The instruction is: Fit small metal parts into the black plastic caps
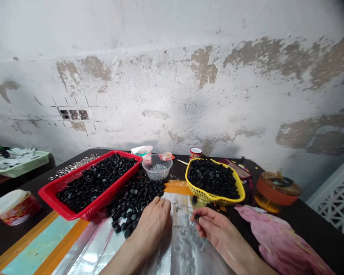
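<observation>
My left hand rests palm down on a foil sheet, its fingertips beside a loose heap of black plastic caps. Whether those fingers hold anything is hidden. My right hand pinches a small black cap between thumb and fingers, just in front of a yellow perforated basket piled with similar caps. To the left, a red rectangular basket holds many more. Behind the heap, a clear plastic bowl contains small silver parts.
A pink cloth lies right of the foil, beyond it an orange lidded container. A red printed tin, a green tray, a strand of metal rings and a small red can surround the work area. A stained wall stands behind.
</observation>
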Available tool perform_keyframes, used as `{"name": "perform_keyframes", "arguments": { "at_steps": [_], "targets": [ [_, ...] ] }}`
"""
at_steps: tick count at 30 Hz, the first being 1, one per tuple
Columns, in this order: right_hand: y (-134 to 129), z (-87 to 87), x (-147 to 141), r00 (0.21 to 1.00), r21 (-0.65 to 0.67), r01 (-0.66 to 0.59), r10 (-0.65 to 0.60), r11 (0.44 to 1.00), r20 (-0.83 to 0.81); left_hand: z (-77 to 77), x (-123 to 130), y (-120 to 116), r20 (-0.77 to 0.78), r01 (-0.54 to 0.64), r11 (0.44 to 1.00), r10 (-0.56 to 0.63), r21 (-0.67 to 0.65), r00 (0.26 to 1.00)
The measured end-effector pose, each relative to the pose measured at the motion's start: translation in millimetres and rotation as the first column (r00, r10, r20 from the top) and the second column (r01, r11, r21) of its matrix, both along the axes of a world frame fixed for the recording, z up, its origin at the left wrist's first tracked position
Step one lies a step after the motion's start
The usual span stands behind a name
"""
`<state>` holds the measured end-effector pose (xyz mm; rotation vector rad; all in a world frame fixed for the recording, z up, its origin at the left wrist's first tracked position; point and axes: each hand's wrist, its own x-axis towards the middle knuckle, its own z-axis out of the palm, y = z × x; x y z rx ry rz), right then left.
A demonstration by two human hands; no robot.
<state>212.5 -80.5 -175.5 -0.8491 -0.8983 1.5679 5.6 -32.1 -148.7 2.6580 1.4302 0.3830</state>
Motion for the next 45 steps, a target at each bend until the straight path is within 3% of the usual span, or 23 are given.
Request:
{"name": "perform_keyframes", "arguments": {
  "at_steps": [3, 5, 7, 9, 14, 16, 23, 27, 30, 33, 36, 42, 45],
  "targets": [
    [-0.6, 1.5, 1.2, 0.991, -0.062, -0.015, 0.007, 0.998, -0.133, 4.9, 2.4, -7.3, 0.291, 0.029, 0.994, 0.004, -0.110, 0.957],
    [-1.0, 2.0, 2.4, 0.987, -0.083, 0.001, -0.015, 0.997, -0.162, 8.4, 7.0, -12.4, 0.525, 0.107, 0.965, 0.036, -0.239, 0.850],
    [-1.4, 1.9, 3.1, 0.987, -0.088, 0.017, -0.031, 0.996, -0.157, 9.5, 12.1, -16.7, 0.661, 0.201, 0.921, 0.076, -0.333, 0.746],
    [-2.2, 1.3, 3.1, 0.992, -0.080, 0.012, -0.022, 0.997, -0.125, 7.8, 15.5, -19.3, 0.695, 0.235, 0.894, 0.110, -0.382, 0.710],
    [-4.6, -2.1, 1.2, 1.000, -0.056, -0.007, 0.005, 0.998, -0.028, -1.4, 13.6, -16.9, 0.615, 0.165, 0.906, 0.122, -0.389, 0.779],
    [-5.1, -4.1, 0.2, 1.000, -0.041, 0.004, -0.003, 0.999, 0.013, -4.5, 12.7, -15.0, 0.630, 0.165, 0.904, 0.136, -0.395, 0.764],
    [-6.2, -3.3, -3.0, 0.982, 0.025, 0.046, -0.049, 0.999, 0.184, -2.6, 23.7, -20.4, 0.798, 0.372, 0.745, 0.346, -0.553, 0.493],
    [-6.8, -0.4, -2.7, 0.984, 0.032, 0.049, -0.054, 0.998, 0.172, 3.6, 26.8, -24.7, 0.832, 0.443, 0.715, 0.375, -0.540, 0.409],
    [-7.5, 2.8, -3.4, 0.980, 0.029, 0.054, -0.058, 0.998, 0.189, 5.5, 25.5, -25.6, 0.847, 0.435, 0.740, 0.357, -0.513, 0.393],
    [-8.0, 6.3, -5.8, 0.969, 0.027, 0.086, -0.090, 0.996, 0.230, 5.6, 23.2, -25.9, 0.842, 0.401, 0.767, 0.325, -0.500, 0.430],
    [-7.7, 7.5, -8.3, 0.961, 0.027, 0.120, -0.123, 0.992, 0.248, 5.0, 21.5, -26.1, 0.830, 0.386, 0.771, 0.317, -0.507, 0.458],
    [-7.6, 2.5, -7.5, 0.944, 0.061, 0.101, -0.115, 0.993, 0.308, -0.6, 21.0, -25.0, 0.839, 0.398, 0.770, 0.314, -0.499, 0.444],
    [-9.4, -0.3, -7.0, 0.934, 0.127, 0.092, -0.130, 0.988, 0.334, -2.3, 21.0, -25.2, 0.841, 0.395, 0.779, 0.297, -0.488, 0.453]
  ]
}}
